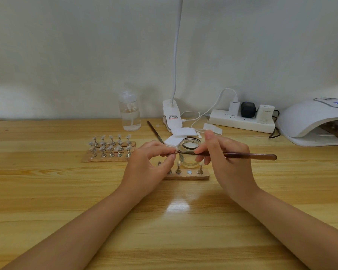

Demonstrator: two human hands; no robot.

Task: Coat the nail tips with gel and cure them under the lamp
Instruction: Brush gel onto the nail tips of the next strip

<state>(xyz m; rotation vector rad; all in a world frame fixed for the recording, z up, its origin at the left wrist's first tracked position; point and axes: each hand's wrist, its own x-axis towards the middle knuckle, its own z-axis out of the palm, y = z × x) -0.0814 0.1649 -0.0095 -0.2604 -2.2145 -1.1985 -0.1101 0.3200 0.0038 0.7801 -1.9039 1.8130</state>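
My right hand [222,156] grips a brown brush [250,156] like a pen, its tip pointing left. My left hand [150,160] pinches a small nail tip holder at the brush tip; the nail tip itself is too small to make out. Just behind sits an open glass jar [189,152] of clear gel. Below it a small wooden strip [187,175] carries a few metal stands with nail tips. A larger wooden board [109,151] at the left holds several nail tips on stands. The white curing lamp [312,117] stands at the far right with another wooden holder inside.
A clear pump bottle [129,114] stands at the back. A clip-on desk lamp [171,115] with white pads [180,133] beside it, a second brush [154,131] and a power strip [242,118] with plugs line the wall side of the wooden table [66,191].
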